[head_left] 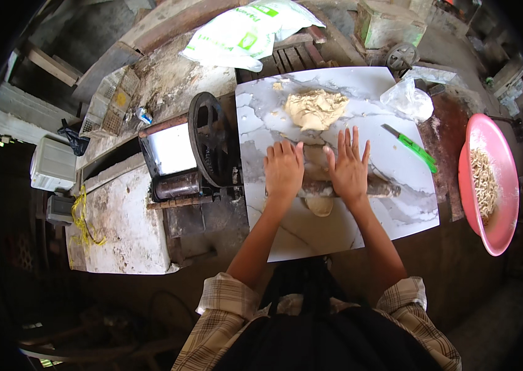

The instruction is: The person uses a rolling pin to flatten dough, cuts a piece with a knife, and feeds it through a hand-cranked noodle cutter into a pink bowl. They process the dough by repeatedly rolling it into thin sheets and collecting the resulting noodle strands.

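Observation:
On the marble-patterned board (397, 213), a rolling pin (384, 188) lies crosswise under both wrists and palms. My left hand (284, 168) rests over its left part, palm down, fingers side by side and pointing away from me. Over its middle is my right hand (348, 168), flat with fingers spread. A flattened strip of dough (319, 206) sticks out below the pin and shows again between my hands. Beyond them sits a larger lump of pale dough (316, 109). A green-handled utility knife (415, 148) lies to the right of my right hand.
A hand-cranked roller machine (207, 139) with a large wheel stands left of the board. At right is a pink basin (509, 210) with cut dough strips. A clear plastic bag (411, 102) rests at the board's far right corner; a white sack (246, 37) lies behind.

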Demonstrator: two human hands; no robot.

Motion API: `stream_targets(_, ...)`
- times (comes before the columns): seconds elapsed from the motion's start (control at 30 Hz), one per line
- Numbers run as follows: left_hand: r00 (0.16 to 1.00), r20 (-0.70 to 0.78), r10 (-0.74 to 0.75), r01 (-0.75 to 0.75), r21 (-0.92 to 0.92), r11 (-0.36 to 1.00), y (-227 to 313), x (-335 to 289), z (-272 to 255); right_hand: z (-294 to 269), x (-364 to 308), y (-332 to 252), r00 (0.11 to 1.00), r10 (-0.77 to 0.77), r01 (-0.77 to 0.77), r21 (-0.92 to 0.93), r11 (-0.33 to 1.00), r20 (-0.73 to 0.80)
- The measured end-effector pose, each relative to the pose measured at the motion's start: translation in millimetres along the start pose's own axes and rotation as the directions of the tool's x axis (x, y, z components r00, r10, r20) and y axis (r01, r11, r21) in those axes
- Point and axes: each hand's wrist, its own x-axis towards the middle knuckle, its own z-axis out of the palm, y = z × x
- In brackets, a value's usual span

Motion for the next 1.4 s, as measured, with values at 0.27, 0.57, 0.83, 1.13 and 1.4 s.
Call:
stream_targets(0.27, 0.994, -0.053, 0.092, -0.091, 0.015, 0.996, 4.6, -99.8, -27.8, -32.6, -87.3, -9.9, 0.992, -0.072, 0.068, 0.047, 0.997, 0.105)
stream_targets(0.57, 0.999, -0.029, -0.039, 0.037, -0.069, 0.997, 6.1, -7.0, -3.3, -2.3, -6.7, -1.2, 0.999, -0.035, 0.034, -0.032, 0.999, -0.027)
stream_targets(0.83, 0.989, -0.010, 0.144, -0.145, -0.058, 0.988, 1.6, -85.1, -25.6, -28.9, -81.8, -9.9, 0.998, -0.055, 0.055, 0.038, 0.998, -0.007)
stream_targets(1.13, 0.966, 0.252, 0.052, -0.003, -0.192, 0.981, -11.5, -73.1, -39.3, -29.5, -76.3, 10.0, 0.972, -0.116, 0.152, 0.170, 0.974, -0.206)
stream_targets(1.4, 0.991, 0.129, -0.037, 0.068, -0.244, 0.967, 14.0, -68.7, -13.5, -27.6, -78.4, 14.0, 0.997, 0.016, -0.014, 0.032, 0.999, -0.077)
